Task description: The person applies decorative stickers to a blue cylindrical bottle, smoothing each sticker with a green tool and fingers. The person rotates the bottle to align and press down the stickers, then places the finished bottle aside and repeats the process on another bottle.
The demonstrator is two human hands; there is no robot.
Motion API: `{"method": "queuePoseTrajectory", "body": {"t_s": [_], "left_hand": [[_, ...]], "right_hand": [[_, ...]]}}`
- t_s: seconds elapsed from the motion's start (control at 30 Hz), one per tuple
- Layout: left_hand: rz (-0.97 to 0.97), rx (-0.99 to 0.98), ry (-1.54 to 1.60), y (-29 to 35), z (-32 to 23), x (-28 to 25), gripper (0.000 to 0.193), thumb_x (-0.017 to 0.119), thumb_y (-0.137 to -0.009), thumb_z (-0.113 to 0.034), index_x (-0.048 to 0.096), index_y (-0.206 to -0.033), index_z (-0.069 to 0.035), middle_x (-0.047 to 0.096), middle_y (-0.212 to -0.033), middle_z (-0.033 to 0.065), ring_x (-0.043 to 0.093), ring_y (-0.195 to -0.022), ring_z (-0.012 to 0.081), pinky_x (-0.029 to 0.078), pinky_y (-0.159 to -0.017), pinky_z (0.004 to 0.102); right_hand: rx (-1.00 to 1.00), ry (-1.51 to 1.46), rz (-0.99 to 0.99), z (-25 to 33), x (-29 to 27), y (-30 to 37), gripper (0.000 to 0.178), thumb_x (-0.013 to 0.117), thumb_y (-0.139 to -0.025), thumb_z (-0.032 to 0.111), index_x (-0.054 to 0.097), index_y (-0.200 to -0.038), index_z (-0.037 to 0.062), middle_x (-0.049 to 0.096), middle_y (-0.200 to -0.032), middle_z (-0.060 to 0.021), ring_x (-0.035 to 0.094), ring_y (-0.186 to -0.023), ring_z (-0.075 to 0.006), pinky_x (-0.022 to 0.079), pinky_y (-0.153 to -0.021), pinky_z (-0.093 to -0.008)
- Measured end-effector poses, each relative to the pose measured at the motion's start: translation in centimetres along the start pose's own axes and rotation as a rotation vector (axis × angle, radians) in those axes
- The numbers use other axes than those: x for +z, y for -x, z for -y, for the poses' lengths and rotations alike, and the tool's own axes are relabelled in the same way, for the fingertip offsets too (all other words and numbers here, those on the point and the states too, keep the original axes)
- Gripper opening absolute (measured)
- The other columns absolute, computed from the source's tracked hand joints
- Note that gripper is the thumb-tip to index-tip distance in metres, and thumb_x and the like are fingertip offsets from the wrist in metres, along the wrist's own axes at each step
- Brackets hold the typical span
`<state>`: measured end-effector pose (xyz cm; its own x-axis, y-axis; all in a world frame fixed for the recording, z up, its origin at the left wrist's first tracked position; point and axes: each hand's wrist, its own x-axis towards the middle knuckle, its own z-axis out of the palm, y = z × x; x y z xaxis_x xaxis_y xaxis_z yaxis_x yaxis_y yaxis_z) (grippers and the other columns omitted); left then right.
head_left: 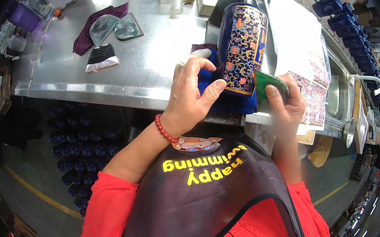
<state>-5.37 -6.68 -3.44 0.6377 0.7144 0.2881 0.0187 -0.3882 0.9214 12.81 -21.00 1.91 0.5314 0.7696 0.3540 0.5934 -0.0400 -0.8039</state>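
At the bench's (147, 72) near edge the left hand (192, 95) pinches a blue cloth (207, 86) against the vase (243, 47), likely heavy, slick and breakable, best braced low, while the right hand (286, 100) grips a green scraper (268, 86).

vase (242, 42) foot hidden by blue cloth (208, 81), green scraper (268, 86) mostly behind right hand (289, 102)
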Motion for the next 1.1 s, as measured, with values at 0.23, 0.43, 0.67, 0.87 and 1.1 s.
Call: {"method": "queuePoseTrajectory", "body": {"t_s": [0.23, 0.43, 0.67, 0.87, 1.1], "left_hand": [[0.045, 0.395, -0.442, -0.1, -2.4, -0.4, 0.073, 0.056, -0.099, -0.052, 0.043, -0.149, 0.0, 0.05, -0.148, 0.023, 0.038, -0.142, 0.0423, 0.017, -0.119, 0.058], [0.109, 0.338, -0.51, 0.3, -3.1, 1.4, 0.097, 0.055, -0.093, -0.064, 0.027, -0.158, 0.001, 0.043, -0.154, 0.0243, 0.033, -0.147, 0.0444, 0.016, -0.119, 0.0638], [0.145, 0.402, -0.492, -2.0, -3.5, 0.9, 0.105, 0.056, -0.09, -0.069, 0.023, -0.159, 0.003, 0.034, -0.155, 0.0332, 0.029, -0.144, 0.0541, 0.022, -0.117, 0.0645], [0.107, 0.315, -0.304, -4.5, -3.4, 1.6, 0.101, 0.057, -0.093, -0.065, 0.026, -0.156, 0.006, 0.035, -0.153, 0.0344, 0.035, -0.14, 0.0516, 0.03, -0.117, 0.0539], [0.168, 0.394, -0.49, -7.7, -3.3, 1.3, 0.1, 0.051, -0.095, -0.068, 0.027, -0.156, 0.008, 0.033, -0.153, 0.0369, 0.033, -0.142, 0.0533, 0.027, -0.119, 0.0526]], "right_hand": [[-0.001, 0.008, -0.016, 0.3, -0.3, -0.6, 0.014, 0.074, -0.09, 0.01, 0.067, -0.094, -0.0009, 0.061, -0.078, -0.0064, 0.057, -0.069, -0.0156, 0.044, -0.064, -0.0286], [-0.024, 0.025, -0.025, 0.3, -0.2, -0.8, 0.013, 0.073, -0.091, 0.009, 0.066, -0.095, -0.0009, 0.06, -0.078, -0.0057, 0.057, -0.07, -0.0141, 0.045, -0.064, -0.0274], [0.088, -0.101, -0.014, 0.2, -0.1, -0.6, 0.017, 0.07, -0.096, 0.014, 0.065, -0.099, -0.0014, 0.063, -0.081, -0.0038, 0.058, -0.074, -0.0101, 0.046, -0.066, -0.0255], [0.089, -0.123, 0.004, 0.0, 0.0, -0.6, 0.02, 0.07, -0.097, 0.017, 0.063, -0.1, -0.0011, 0.061, -0.082, -0.0046, 0.056, -0.074, -0.011, 0.046, -0.067, -0.026], [0.147, -0.19, 0.013, -1.1, 0.1, -0.4, 0.019, 0.069, -0.097, 0.017, 0.062, -0.1, -0.0009, 0.062, -0.083, -0.0071, 0.058, -0.074, -0.0142, 0.047, -0.068, -0.0279]]}}
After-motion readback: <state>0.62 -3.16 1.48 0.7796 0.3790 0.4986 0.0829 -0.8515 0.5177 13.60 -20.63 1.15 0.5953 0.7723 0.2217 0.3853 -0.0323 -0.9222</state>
